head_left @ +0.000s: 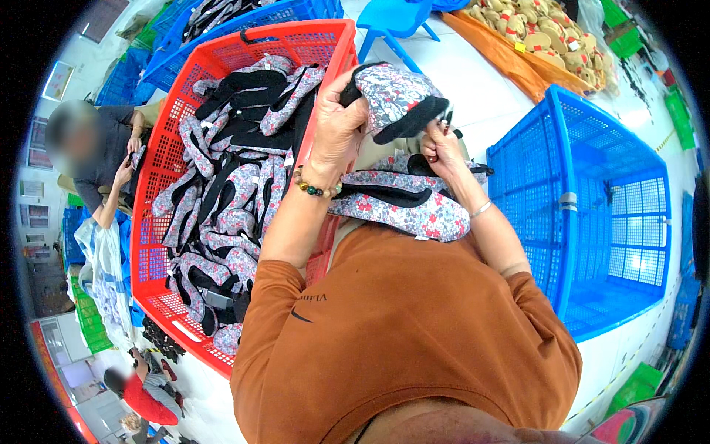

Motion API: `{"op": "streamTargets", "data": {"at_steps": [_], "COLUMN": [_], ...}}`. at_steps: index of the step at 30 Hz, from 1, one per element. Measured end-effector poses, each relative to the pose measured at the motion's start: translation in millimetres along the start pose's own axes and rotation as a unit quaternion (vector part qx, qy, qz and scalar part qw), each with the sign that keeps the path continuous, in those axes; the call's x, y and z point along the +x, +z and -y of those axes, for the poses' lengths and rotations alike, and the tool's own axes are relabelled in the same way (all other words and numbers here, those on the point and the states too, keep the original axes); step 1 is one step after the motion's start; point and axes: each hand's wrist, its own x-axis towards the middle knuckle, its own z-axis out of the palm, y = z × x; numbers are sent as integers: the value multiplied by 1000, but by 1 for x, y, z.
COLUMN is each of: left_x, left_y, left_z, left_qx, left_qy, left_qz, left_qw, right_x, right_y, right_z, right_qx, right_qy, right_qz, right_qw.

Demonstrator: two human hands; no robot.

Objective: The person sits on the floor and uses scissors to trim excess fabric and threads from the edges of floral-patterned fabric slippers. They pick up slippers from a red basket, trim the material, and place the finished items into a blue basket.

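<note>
In front of my chest, my left hand (336, 122) is closed round the heel end of a floral slipper (399, 92). Its cloth is grey-white with small red flowers, and a fuzzy black strip edges the toe. At that toe my right hand (444, 152) is closed on a small tool (447, 117) with a thin dark tip; a bit of dark red shows under the fingers. I cannot make out its exact kind. Across my lap lie more slippers (444, 216) of the same floral cloth with black linings, below both hands.
To my left stands a red plastic crate (151, 259) heaped with floral slippers. A blue crate (566, 200) is at my right. A blue stool (396, 21) and an orange sheet (481, 52) under tan slippers are ahead. A co-worker (103, 144) sits beyond the red crate.
</note>
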Motion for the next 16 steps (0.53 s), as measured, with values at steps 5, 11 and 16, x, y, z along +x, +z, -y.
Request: {"op": "streamTargets", "data": {"at_steps": [5,11,16], "left_x": [8,2,-7], "left_y": [1,-23,-31], "left_z": [-24,8,23], "left_qx": [319,434,286], "left_qy": [21,-46,-150], "left_qz": [59,46,-34], "left_qw": [946,898,946], "right_x": [-10,-57,-78], "right_y": [-3,33,51], "right_z": [8,48,60], "right_qx": [-161,-242,-434], "right_qy": [-37,-131,-280], "right_qz": [-87,39,82], "right_qw": [982,961,852]}}
